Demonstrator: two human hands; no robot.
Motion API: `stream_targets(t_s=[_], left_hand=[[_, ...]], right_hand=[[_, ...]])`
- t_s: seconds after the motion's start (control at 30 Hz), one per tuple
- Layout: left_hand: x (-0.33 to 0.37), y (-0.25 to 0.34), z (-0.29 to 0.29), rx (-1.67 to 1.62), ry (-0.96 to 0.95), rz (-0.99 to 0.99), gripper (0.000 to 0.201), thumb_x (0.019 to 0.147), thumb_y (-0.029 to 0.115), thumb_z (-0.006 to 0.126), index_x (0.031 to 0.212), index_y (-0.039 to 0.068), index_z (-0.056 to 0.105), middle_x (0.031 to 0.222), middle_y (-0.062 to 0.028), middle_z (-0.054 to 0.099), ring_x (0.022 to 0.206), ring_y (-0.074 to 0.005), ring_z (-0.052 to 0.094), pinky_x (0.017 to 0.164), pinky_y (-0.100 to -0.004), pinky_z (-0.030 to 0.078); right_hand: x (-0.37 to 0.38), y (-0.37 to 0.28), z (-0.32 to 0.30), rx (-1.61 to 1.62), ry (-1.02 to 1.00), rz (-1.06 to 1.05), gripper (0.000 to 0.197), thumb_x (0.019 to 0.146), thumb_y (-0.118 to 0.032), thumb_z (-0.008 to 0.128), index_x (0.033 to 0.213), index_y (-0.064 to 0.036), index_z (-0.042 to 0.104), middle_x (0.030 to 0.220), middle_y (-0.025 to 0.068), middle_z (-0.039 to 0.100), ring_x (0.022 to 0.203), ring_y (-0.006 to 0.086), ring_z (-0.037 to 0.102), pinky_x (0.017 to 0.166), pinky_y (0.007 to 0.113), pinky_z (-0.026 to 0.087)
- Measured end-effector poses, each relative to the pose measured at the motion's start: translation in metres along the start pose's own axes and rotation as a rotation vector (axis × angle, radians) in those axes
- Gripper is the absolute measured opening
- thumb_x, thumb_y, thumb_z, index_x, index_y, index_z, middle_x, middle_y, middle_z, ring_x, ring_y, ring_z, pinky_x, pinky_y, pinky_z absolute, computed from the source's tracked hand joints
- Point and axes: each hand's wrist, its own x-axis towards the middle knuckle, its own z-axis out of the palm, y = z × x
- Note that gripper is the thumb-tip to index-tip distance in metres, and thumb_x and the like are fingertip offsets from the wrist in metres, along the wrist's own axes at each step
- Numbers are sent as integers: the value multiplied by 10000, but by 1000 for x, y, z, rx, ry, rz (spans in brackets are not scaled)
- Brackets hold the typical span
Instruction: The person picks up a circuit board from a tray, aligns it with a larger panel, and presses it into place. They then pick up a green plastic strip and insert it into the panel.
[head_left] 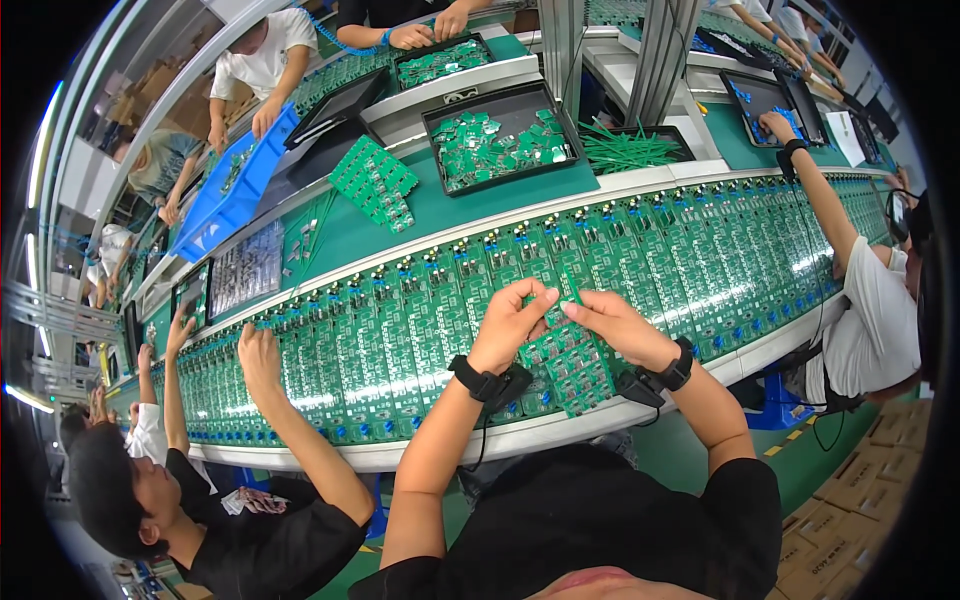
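A small green circuit board panel (578,372), divided into several little boards with silvery parts, hangs from my two hands above the row of larger boards. My left hand (512,322) pinches its upper left edge between thumb and curled fingers. Across from it, my right hand (622,330) grips the top right of the panel, thumb on the face. A thin green edge strip (571,290) sticks up between the two thumbs. Beneath lies the long row of green circuit boards (440,330), carrying blue and yellow parts. Black bands circle both my wrists.
Beyond the row stand a black tray (500,145) of small boards, a bin of green strips (635,150) and a blue bin (240,185). More panels (375,183) lie on the green mat. Co-workers' arms reach in at left (300,420) and right (825,200). Metal posts (660,60) rise behind.
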Motion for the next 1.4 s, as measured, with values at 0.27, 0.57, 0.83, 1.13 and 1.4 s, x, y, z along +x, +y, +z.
stream_targets(t_s=[0.27, 0.57, 0.83, 1.13, 1.4], left_hand=[[-8, 24, -6, 68, -206, -52, 223, 883, 205, 559, 715, 62, 520, 543, 41, 447, 402, -23, 377, 364, -175, 248], [-6, 11, -6, -167, -172, 36, 189, 892, 193, 539, 771, 49, 537, 574, -19, 540, 405, -27, 381, 357, -183, 249], [5, -7, -1, -203, -50, 170, 157, 895, 196, 532, 820, 57, 533, 617, 12, 507, 488, -23, 425, 397, -173, 287], [3, 1, -10, 90, -62, 27, 167, 896, 208, 518, 827, 56, 537, 744, 19, 500, 585, -50, 446, 522, -167, 341], [2, 2, -15, -308, 82, 53, 146, 886, 181, 524, 793, 68, 527, 726, 27, 474, 541, -52, 423, 432, -154, 291]], right_hand=[[-3, -7, 7, 642, -146, 83, 227, 913, -255, 500, 983, -46, 552, 841, -1, 588, 755, 81, 549, 682, 243, 453], [-4, -8, 14, 909, -292, 71, 255, 934, -256, 455, 973, -29, 564, 912, 21, 604, 795, 71, 560, 707, 223, 461], [3, -8, 19, 495, -59, -1, 265, 941, -270, 443, 937, -33, 562, 823, 2, 584, 755, 54, 532, 671, 217, 446], [-2, -6, 16, 470, -50, 56, 249, 922, -267, 487, 954, -39, 582, 830, -13, 582, 737, 50, 524, 685, 212, 431], [8, -12, 11, 511, 215, -59, 213, 916, -240, 499, 880, -49, 585, 812, -20, 579, 743, 37, 505, 673, 211, 411]])
